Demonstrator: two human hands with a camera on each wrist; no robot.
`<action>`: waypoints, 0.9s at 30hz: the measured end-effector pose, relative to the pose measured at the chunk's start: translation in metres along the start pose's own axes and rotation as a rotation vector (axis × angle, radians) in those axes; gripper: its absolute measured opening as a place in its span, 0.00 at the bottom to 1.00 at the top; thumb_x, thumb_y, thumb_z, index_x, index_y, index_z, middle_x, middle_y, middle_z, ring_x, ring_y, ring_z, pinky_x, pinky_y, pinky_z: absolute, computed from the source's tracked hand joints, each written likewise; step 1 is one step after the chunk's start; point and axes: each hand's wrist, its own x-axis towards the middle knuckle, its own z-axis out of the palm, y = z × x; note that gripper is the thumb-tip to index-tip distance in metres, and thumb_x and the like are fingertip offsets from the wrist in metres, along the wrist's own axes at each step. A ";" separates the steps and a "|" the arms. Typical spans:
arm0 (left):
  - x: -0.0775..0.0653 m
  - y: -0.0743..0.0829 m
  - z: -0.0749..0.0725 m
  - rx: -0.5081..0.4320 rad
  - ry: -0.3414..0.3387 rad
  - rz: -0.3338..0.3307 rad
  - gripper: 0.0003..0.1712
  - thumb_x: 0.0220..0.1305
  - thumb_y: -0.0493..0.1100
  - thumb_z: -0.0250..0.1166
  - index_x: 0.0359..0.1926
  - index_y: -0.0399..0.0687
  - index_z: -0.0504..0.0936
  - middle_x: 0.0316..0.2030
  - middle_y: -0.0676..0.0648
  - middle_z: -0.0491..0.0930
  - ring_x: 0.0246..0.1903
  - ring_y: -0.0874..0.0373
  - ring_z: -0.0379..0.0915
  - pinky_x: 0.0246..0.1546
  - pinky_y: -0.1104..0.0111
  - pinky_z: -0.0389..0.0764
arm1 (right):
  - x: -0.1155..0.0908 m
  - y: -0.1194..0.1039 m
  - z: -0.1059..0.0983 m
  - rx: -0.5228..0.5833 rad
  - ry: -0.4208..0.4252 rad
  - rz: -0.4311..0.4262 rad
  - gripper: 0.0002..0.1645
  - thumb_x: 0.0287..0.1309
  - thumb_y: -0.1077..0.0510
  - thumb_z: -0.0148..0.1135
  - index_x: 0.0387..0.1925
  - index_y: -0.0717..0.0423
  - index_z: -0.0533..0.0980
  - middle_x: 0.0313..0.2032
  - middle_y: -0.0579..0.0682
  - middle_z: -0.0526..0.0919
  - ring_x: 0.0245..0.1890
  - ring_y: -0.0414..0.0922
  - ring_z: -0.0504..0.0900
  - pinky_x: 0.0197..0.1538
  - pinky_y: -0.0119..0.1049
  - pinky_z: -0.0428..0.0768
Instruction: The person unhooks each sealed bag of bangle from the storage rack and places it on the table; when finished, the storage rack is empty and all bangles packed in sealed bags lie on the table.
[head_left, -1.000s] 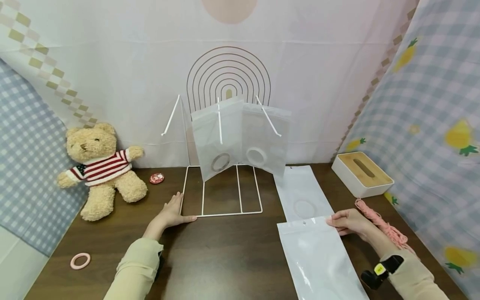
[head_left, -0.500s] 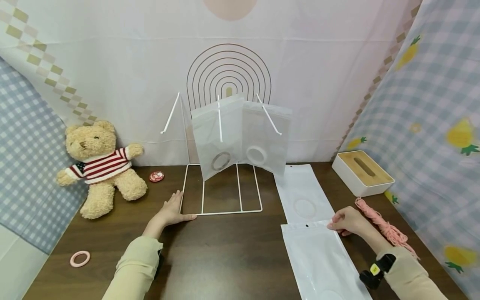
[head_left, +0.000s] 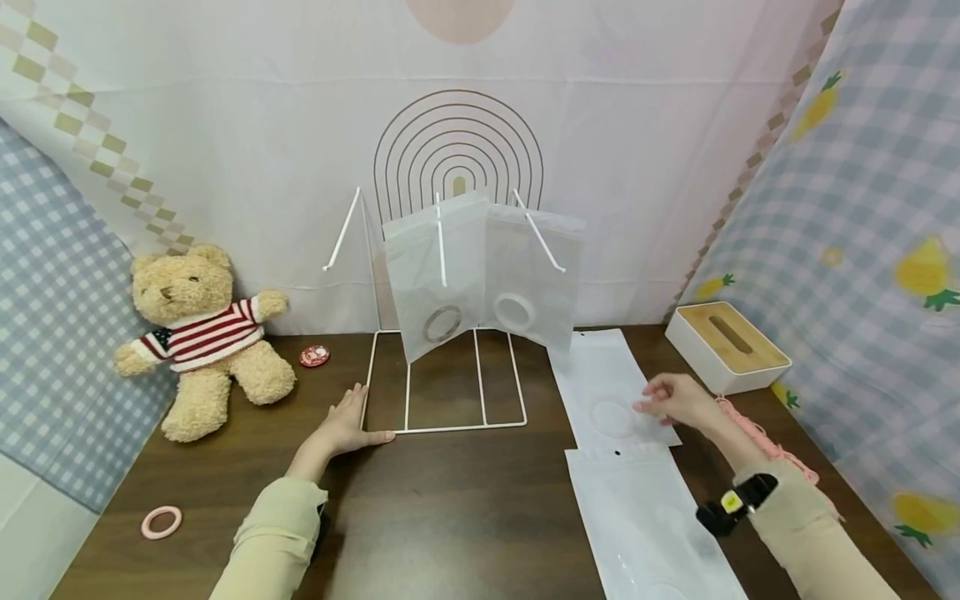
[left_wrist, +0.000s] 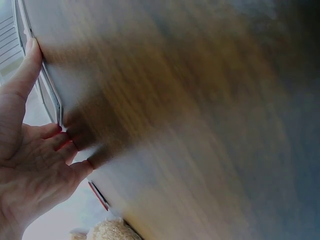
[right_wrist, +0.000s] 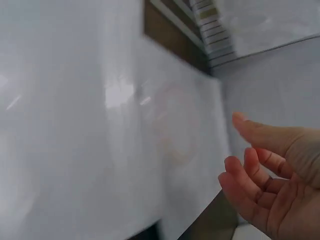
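My left hand (head_left: 341,429) has its fingers and thumb spread against the front left corner of a white wire display rack (head_left: 461,429). Two white zip bags hang on the rack: the left bag (head_left: 427,267) and the right bag (head_left: 551,267), each showing a ring through it. On the table to the right lie two more bags, a far bag (head_left: 592,367) with a faint ring inside and a near bag (head_left: 645,517) below it. Over the far bag's right edge hovers my right hand (head_left: 678,404), loosely curled; in the right wrist view nothing sits between its fingertips (right_wrist: 239,117).
A pink ring (head_left: 161,522) lies at the front left. A teddy bear (head_left: 210,342) sits at the back left beside a red badge (head_left: 314,356). To the right are a tissue box (head_left: 726,350) and a pink rope bundle (head_left: 772,442), partly behind my right arm.
My right hand has let go of the near bag's top corner and moved up over the far bag. The near bag now lies slightly lower and flatter. My left hand stays put.
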 end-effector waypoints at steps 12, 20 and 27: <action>0.000 0.001 -0.001 -0.001 0.002 -0.017 0.60 0.49 0.56 0.68 0.66 0.24 0.45 0.67 0.24 0.42 0.68 0.33 0.37 0.64 0.40 0.43 | 0.052 -0.133 -0.013 0.197 0.179 -0.220 0.39 0.55 0.47 0.61 0.61 0.63 0.60 0.56 0.64 0.69 0.54 0.56 0.72 0.55 0.46 0.74; 0.001 0.001 0.000 -0.003 -0.002 -0.024 0.61 0.48 0.57 0.68 0.67 0.25 0.44 0.67 0.25 0.41 0.68 0.33 0.36 0.65 0.41 0.43 | 0.063 -0.181 -0.025 0.377 0.392 -0.319 0.33 0.54 0.52 0.62 0.58 0.62 0.65 0.47 0.54 0.77 0.43 0.39 0.78 0.46 0.27 0.78; 0.000 0.000 0.000 -0.002 0.000 -0.025 0.61 0.48 0.57 0.69 0.67 0.25 0.44 0.67 0.25 0.42 0.68 0.33 0.36 0.65 0.41 0.43 | 0.064 -0.195 -0.026 0.466 0.498 -0.424 0.19 0.54 0.61 0.62 0.47 0.68 0.74 0.25 0.29 0.78 0.27 0.29 0.78 0.31 0.20 0.78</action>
